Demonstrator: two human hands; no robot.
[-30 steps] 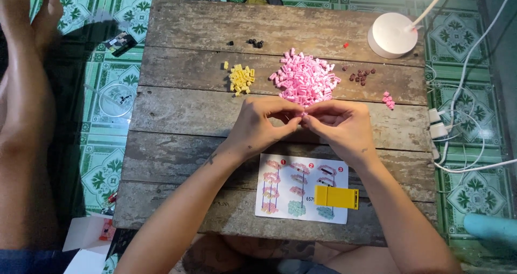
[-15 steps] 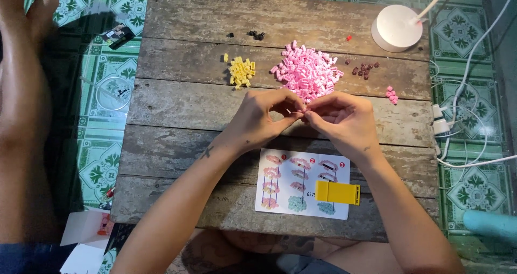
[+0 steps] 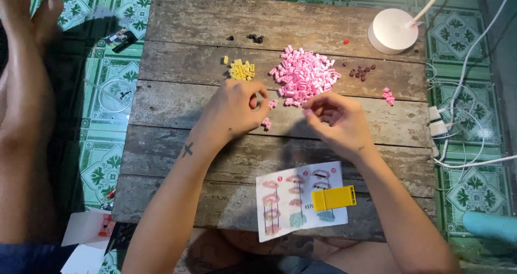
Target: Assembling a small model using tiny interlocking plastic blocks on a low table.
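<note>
Left hand (image 3: 237,108) and right hand (image 3: 335,120) hover apart over the wooden table (image 3: 177,144), fingers curled; whether either pinches a brick I cannot tell. Nearer lies an instruction sheet (image 3: 291,204). Just beyond the hands sits the pink brick pile (image 3: 304,74); yellow bricks (image 3: 241,69) lie to its left.

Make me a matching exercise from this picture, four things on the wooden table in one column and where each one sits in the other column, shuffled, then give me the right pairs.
Things:
1. pink brick pile
2. yellow brick pile
3. white lamp base
4. instruction sheet

Places:
A. far right corner of the table
B. near edge of the table, with a yellow tool lying on it
C. middle of the table, just beyond the two hands
D. just left of the pink pile, beyond the left hand

Pairs: 1-C, 2-D, 3-A, 4-B
</note>
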